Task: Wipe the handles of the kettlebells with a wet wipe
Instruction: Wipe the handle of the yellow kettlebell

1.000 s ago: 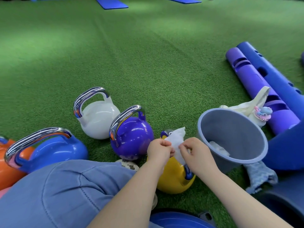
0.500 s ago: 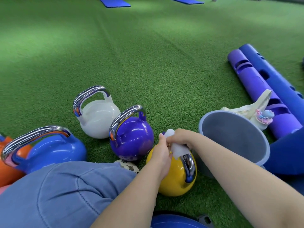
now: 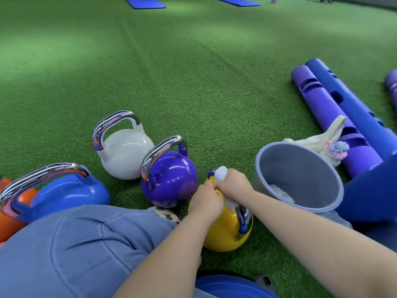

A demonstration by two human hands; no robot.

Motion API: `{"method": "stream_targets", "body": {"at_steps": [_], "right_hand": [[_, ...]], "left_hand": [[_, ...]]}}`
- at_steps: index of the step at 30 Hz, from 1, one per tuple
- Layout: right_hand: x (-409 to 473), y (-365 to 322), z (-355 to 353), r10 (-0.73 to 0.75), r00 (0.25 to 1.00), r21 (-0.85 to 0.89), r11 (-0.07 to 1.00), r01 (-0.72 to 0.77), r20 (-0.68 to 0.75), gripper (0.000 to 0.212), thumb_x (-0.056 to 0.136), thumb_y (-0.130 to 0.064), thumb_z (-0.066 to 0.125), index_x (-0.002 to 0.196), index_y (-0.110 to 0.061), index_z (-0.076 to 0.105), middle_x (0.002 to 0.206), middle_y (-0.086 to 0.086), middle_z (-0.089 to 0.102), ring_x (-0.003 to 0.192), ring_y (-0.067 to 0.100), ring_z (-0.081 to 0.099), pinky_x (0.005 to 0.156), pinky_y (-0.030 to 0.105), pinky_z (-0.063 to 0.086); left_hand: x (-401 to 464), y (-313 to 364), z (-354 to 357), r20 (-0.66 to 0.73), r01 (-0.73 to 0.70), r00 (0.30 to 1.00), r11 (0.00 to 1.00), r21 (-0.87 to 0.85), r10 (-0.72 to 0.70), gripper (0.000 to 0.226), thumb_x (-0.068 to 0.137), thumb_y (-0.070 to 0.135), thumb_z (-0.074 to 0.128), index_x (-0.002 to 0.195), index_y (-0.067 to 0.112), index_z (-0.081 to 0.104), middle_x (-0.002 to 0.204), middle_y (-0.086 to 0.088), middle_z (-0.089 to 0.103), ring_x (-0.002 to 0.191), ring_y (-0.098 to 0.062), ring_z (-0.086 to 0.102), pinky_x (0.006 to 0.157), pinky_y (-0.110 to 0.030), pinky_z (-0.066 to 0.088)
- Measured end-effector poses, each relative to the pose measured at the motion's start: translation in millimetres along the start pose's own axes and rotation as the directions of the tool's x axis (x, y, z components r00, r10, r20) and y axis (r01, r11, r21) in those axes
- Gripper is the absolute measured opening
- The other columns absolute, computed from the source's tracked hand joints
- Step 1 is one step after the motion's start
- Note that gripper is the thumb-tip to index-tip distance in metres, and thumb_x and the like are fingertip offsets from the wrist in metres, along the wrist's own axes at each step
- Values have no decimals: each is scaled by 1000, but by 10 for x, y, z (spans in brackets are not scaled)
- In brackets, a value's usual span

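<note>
A yellow kettlebell (image 3: 223, 231) with a chrome handle stands on the green turf just in front of me. My right hand (image 3: 234, 186) grips a white wet wipe (image 3: 221, 173) wrapped around the top of that handle. My left hand (image 3: 206, 200) rests against the kettlebell's left side by the handle, fingers curled; what it holds is hidden. To the left stand a purple kettlebell (image 3: 169, 179), a white kettlebell (image 3: 124, 151), a blue kettlebell (image 3: 62, 190) and part of an orange kettlebell (image 3: 8, 222), all with chrome handles.
A grey bucket (image 3: 300, 209) with crumpled white wipes inside stands right of the yellow kettlebell. Behind it lie a cream bag (image 3: 322, 140) and purple and blue tubes (image 3: 335, 108). My blue-trousered knee (image 3: 75, 250) fills the lower left. Blue mats (image 3: 144, 2) lie far back.
One second ago both hands held the wipe spread above the yellow kettlebell. The right hand has since wrapped it round the handle, and the left hand dropped beside the handle.
</note>
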State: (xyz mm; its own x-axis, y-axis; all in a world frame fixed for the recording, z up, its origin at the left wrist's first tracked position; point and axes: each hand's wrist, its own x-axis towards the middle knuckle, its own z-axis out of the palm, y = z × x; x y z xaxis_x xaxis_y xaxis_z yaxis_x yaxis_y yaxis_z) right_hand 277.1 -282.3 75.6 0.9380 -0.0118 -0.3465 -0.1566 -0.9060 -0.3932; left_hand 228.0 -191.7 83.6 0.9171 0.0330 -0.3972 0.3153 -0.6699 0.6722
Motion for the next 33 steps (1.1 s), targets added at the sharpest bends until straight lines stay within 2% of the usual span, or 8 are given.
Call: {"method": "stream_targets", "body": {"at_steps": [3, 8, 14, 17, 22, 24, 28, 33], "right_hand": [[-244, 282, 205, 71, 993, 247, 968, -45, -96, 15, 83, -28, 49, 88, -14, 48, 87, 8, 60, 84, 29, 58, 65, 29, 36], [-693, 524, 522, 209, 955, 606, 795, -42, -208, 16, 78, -7, 57, 85, -19, 50, 81, 3, 59, 78, 24, 55, 60, 28, 39], [-386, 378, 342, 175, 972, 320, 940, -118, -155, 7, 85, -22, 48, 82, -16, 51, 82, 4, 58, 79, 30, 55, 64, 28, 36], [-129, 159, 73, 183, 982, 165, 968, -189, 52, 26, 87, -20, 50, 106, -3, 57, 102, 12, 61, 91, 28, 56, 71, 28, 40], [122, -126, -174, 125, 952, 109, 981, -160, 279, 35, 90, -20, 52, 115, 3, 54, 100, 11, 50, 102, 24, 55, 74, 27, 37], [174, -161, -159, 114, 957, 158, 974, -160, 268, 45, 91, -27, 52, 123, 4, 50, 107, 12, 53, 113, 26, 53, 78, 28, 37], [139, -72, -60, 137, 981, 281, 945, -170, 134, 64, 88, -51, 52, 125, 0, 50, 120, 14, 58, 105, 29, 55, 76, 28, 38], [-94, 134, 19, 69, 997, 265, 962, -72, 22, 57, 95, -51, 35, 120, -4, 55, 115, 20, 58, 103, 33, 53, 82, 35, 41]], "left_hand": [[-45, -16, 16, 34, -79, 996, 992, 94, 76, 35, 92, 11, 39, 128, 10, 38, 131, -11, 48, 120, -28, 48, 97, -39, 40], [-50, -42, -12, 74, -53, 996, 991, 120, 44, 45, 92, 10, 38, 137, 13, 32, 138, -8, 44, 126, -27, 43, 101, -39, 39], [-70, -70, 36, 110, 1, 994, 992, 125, -15, 45, 92, 12, 39, 136, 13, 33, 136, -8, 45, 125, -28, 42, 101, -39, 38], [-53, -66, 42, 108, 0, 994, 993, 122, -13, 45, 90, 10, 38, 135, 12, 34, 135, -9, 47, 125, -28, 43, 101, -39, 38], [3, -81, 2, 72, 25, 997, 998, 61, -30, 43, 90, 8, 36, 133, 13, 36, 132, -9, 49, 120, -29, 48, 97, -40, 42], [6, -75, -16, 66, 50, 996, 998, 28, -52, 43, 90, 9, 36, 134, 13, 36, 130, -11, 49, 117, -30, 49, 96, -41, 44], [-8, -72, 3, 71, 76, 995, 997, -31, -74, 44, 90, 9, 36, 134, 13, 36, 130, -12, 50, 114, -32, 50, 95, -43, 45], [-89, 52, 157, 139, 137, 984, 975, -177, -113, 41, 90, 8, 38, 132, 8, 40, 128, -16, 51, 115, -33, 51, 88, -35, 45]]}}
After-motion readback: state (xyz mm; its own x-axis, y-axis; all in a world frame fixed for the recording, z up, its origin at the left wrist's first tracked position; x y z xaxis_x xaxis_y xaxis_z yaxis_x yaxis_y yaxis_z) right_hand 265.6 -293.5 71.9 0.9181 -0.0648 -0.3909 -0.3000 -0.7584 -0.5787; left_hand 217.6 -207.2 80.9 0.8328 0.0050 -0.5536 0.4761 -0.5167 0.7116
